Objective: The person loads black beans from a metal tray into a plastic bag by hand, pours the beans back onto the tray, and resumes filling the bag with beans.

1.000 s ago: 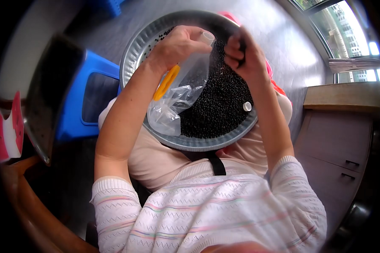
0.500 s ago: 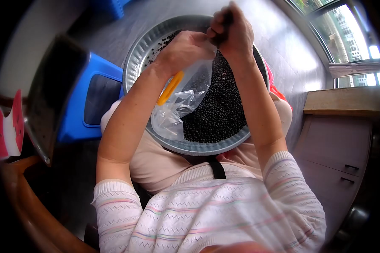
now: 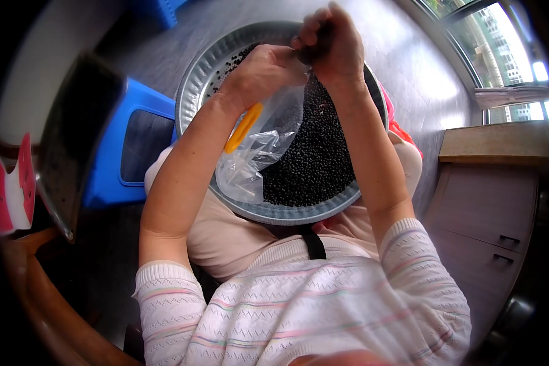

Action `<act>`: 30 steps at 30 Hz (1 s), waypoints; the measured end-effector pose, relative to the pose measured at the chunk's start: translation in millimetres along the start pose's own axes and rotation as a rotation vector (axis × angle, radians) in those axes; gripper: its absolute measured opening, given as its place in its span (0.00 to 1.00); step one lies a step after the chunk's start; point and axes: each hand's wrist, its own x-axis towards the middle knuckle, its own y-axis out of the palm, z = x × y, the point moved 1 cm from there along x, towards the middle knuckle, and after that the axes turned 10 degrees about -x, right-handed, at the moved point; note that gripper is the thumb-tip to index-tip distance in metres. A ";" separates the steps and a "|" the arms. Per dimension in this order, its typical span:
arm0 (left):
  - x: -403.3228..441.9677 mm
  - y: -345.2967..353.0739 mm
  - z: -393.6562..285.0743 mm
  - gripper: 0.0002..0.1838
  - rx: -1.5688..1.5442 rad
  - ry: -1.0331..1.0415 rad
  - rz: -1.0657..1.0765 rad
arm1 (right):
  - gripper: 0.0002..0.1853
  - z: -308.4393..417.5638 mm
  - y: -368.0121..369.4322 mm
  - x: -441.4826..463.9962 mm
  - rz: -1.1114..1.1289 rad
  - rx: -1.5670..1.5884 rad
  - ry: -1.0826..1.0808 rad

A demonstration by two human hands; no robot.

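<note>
A round metal tray [image 3: 273, 215] with black beans [image 3: 317, 149] rests on the lap. My left hand [image 3: 262, 73] is closed around the neck of a clear plastic bag [image 3: 241, 174], which hangs over the tray's left part. The bag has a yellow handle [image 3: 244, 128]. Beside it, at the tray's far edge, my right hand [image 3: 338, 46] is raised with curled fingers at the bag's mouth. Something dark shows in its palm, probably beans, though shadow blurs it. The bag's opening is hidden between the hands.
A blue stool [image 3: 107, 158] stands left of the tray, beside a dark panel [image 3: 73, 140]. Further left is a red and white object [image 3: 18, 186]. Wooden cabinets [image 3: 479, 207] and a window [image 3: 494, 49] are at the right. Another blue item [image 3: 161, 12] lies at the top.
My right hand has moved up and left to the bag's mouth, now beside my left hand. The white cap seen earlier at the tray's right is hidden behind my right forearm.
</note>
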 end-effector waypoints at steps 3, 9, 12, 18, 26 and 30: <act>-0.2 0.3 -0.3 0.18 -0.003 0.015 0.008 | 0.15 -1.1 -0.6 -1.5 0.030 -0.054 -0.035; -3.1 4.5 -8.2 0.16 0.091 -0.005 -0.009 | 0.14 7.8 -34.2 -11.6 0.040 0.010 -0.073; -4.6 2.0 -7.6 0.14 0.133 0.051 -0.003 | 0.15 1.4 -71.9 -47.4 -0.073 -0.437 0.011; -0.6 0.3 -0.1 0.11 0.161 0.091 -0.018 | 0.08 -83.4 -114.7 -152.8 0.257 -1.814 -0.217; -2.6 -0.4 -4.0 0.17 0.172 0.024 -0.017 | 0.14 -107.6 -102.3 -176.6 0.498 -1.958 -0.021; 0.0 -4.8 -0.9 0.17 0.096 0.032 0.041 | 0.15 -91.6 -110.3 -150.4 0.150 -1.260 0.275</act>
